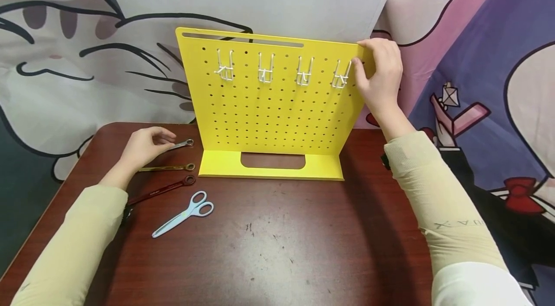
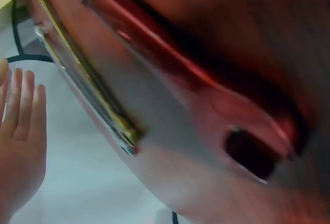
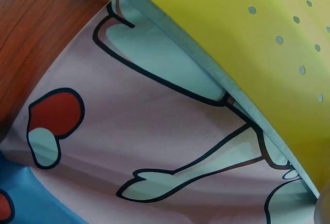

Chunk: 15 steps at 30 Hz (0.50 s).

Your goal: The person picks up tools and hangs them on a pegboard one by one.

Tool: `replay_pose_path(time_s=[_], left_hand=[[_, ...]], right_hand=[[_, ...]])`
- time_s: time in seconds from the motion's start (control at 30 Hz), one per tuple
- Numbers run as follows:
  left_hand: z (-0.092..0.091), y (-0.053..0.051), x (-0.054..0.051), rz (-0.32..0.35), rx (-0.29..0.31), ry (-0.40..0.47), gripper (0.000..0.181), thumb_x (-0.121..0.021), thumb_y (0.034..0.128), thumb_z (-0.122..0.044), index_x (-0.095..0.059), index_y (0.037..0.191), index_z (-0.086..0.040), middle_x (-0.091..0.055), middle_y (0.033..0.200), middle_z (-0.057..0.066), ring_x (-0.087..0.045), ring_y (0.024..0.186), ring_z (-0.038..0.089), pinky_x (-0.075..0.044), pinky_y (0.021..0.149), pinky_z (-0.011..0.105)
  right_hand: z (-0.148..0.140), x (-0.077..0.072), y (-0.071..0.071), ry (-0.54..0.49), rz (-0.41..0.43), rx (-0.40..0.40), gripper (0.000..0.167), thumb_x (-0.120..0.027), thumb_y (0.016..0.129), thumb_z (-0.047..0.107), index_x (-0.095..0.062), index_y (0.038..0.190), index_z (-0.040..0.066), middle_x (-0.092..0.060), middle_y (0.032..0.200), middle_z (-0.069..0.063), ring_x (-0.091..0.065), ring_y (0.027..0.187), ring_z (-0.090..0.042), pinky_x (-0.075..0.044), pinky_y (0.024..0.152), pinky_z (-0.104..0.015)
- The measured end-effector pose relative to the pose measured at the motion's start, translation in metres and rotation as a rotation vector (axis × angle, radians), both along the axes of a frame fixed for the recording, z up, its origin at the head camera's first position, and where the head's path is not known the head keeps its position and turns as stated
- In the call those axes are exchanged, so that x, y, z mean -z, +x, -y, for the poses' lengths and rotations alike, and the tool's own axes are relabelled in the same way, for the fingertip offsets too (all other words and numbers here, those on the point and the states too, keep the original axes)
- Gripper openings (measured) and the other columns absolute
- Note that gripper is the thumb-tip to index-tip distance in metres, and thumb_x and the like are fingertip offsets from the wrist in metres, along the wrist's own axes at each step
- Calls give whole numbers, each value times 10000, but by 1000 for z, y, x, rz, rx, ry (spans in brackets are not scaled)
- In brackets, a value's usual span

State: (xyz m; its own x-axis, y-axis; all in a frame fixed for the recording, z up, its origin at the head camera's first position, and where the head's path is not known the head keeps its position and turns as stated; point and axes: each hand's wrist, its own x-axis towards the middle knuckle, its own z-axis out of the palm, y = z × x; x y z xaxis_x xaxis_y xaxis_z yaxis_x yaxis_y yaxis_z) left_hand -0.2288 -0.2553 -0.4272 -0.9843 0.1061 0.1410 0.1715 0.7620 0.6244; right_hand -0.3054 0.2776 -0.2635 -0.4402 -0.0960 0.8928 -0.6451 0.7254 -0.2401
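A yellow pegboard (image 1: pixel 277 118) stands on its base on the table, several white wire hooks (image 1: pixel 266 74) in a row across its upper part. My right hand (image 1: pixel 383 72) grips the board's upper right corner, thumb on the front face. Left of the board, my left hand (image 1: pixel 145 147) is over the near part of a silver wrench (image 1: pixel 185 143); in the left wrist view its fingers (image 2: pixel 27 105) look straight and apart from the wrenches. A gold wrench (image 1: pixel 166 168) and a red wrench (image 1: pixel 165 190) lie nearer to me, roughly side by side.
Light blue scissors (image 1: pixel 184 215) lie on the dark red-brown table (image 1: pixel 269 248) in front of the wrenches. Behind the table hangs a printed cartoon cloth (image 1: pixel 138 74). The table's left edge runs close to my left arm.
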Motion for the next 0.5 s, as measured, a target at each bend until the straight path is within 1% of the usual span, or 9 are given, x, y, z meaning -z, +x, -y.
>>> replay_pose_path(time_s=[0.13,0.17,0.23,0.4,0.5], left_hand=[[8,-1,6,0,1,-53,219,-766,957,-64,-742,1149,39,-767,1069,260,-722,958,406,-520,795,324],[10,-1,7,3,3,-59,219,-767,956,-63,-741,1147,41,-767,1069,261,-721,960,406,-522,806,353],[13,-2,10,9,8,-60,229,-765,955,-56,-736,1155,51,-761,1084,272,-718,973,419,-535,812,363],[20,-6,16,20,20,-65,234,-767,953,-45,-737,1164,54,-759,1106,277,-722,997,429,-525,793,285],[23,-9,20,27,24,-77,227,-774,952,-45,-739,1152,55,-761,1084,274,-722,990,427,-529,804,314]], right_hand=[[0,0,0,0,3,0,300,-676,980,175,-719,1201,-24,-720,1200,-224,-606,1185,-402,-431,1124,-430],[1,1,0,-3,3,-2,297,-679,978,173,-721,1198,-23,-722,1197,-223,-608,1184,-402,-431,1125,-431],[1,1,0,-5,1,-4,296,-684,976,172,-724,1195,-23,-725,1194,-222,-610,1183,-404,-429,1127,-435],[1,1,0,-13,-1,-13,295,-695,971,175,-731,1188,-22,-730,1192,-220,-614,1183,-405,-426,1130,-441],[1,0,0,-15,-1,-14,300,-699,972,181,-732,1189,-23,-730,1194,-220,-613,1184,-404,-426,1127,-443]])
